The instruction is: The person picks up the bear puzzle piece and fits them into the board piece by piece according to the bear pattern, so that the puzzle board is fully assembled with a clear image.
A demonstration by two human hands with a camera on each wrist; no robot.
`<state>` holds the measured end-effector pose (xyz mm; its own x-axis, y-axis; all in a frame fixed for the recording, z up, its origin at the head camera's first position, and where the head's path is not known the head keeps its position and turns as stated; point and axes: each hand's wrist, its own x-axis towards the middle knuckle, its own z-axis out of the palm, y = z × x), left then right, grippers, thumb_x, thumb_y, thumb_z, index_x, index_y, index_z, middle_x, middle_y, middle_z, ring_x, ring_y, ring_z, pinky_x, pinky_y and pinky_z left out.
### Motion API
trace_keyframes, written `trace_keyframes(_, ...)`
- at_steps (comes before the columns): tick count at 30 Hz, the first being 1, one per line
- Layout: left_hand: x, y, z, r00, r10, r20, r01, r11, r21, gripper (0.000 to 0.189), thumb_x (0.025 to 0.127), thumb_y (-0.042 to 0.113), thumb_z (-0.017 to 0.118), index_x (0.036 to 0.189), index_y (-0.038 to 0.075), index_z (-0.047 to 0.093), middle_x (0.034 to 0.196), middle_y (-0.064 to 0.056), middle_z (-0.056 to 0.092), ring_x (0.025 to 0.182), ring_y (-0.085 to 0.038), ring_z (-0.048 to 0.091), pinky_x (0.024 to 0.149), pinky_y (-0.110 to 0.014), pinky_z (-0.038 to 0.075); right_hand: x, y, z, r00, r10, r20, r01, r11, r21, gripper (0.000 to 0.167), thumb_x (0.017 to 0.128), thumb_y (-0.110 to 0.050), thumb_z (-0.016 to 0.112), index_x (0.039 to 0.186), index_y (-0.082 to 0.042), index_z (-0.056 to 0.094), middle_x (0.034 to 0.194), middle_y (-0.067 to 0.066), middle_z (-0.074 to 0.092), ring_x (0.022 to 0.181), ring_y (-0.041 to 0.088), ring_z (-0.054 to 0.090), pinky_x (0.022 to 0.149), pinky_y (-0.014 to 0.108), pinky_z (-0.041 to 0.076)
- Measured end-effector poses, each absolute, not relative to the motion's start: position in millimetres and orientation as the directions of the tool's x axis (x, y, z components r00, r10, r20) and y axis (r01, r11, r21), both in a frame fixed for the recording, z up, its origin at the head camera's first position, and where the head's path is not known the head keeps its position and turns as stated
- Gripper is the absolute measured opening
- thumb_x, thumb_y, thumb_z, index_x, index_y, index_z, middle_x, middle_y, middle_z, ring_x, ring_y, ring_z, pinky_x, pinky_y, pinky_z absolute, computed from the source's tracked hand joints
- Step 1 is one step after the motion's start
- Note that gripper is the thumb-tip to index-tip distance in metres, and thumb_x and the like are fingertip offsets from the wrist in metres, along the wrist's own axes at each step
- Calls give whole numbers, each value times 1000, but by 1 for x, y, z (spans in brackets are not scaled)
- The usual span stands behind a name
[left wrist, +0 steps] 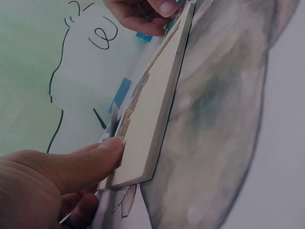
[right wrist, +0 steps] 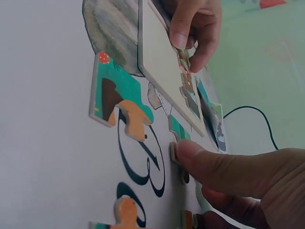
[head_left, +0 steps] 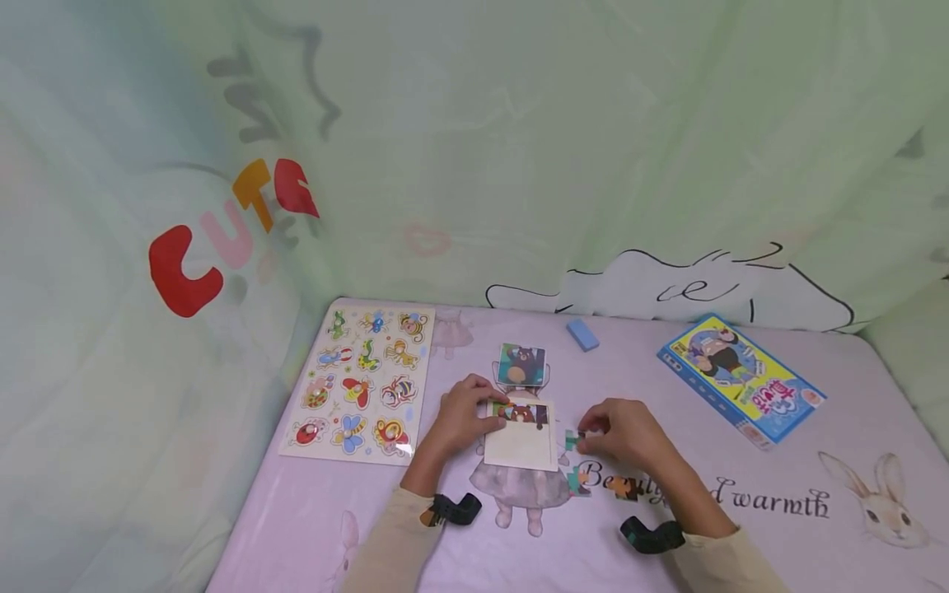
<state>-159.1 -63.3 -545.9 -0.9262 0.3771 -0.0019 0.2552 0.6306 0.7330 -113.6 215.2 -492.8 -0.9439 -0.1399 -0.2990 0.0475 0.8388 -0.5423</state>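
A pale wooden jigsaw tray (head_left: pixel 519 449) lies on the cloth, with a strip of joined pieces showing a bear's head (head_left: pixel 521 413) along its far side. My left hand (head_left: pixel 465 416) grips the tray's left edge, thumb on top; the other fingers are partly hidden. To the right of the tray, my right hand (head_left: pixel 623 432) pinches a green and brown puzzle piece (right wrist: pixel 177 129) close to the cloth. A green, brown and orange corner piece (right wrist: pixel 112 90) lies nearer me, beside the tray. More orange and brown pieces (head_left: pixel 628 487) lie below my right hand.
Beyond the tray lies a bear picture card (head_left: pixel 522 365). An insect peg board (head_left: pixel 356 383) is at the left, a blue block (head_left: pixel 582 335) at the back, and a blue and yellow box (head_left: pixel 741 379) at the right. A printed curtain (head_left: pixel 474 165) hangs behind the table.
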Motion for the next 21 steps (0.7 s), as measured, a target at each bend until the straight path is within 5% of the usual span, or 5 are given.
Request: trace_keyframes(21,-158,-64,-545,-934,358,-6,225,600,768,22,89,16,78,112,16,79,120,-1,64,116,-22,60,105,-45,44,-112,212,-495,-952,-153,-267,25,826,-562,19,80,-16,87,94,-16,75,84,0,64,81,19,53,69,31,48)
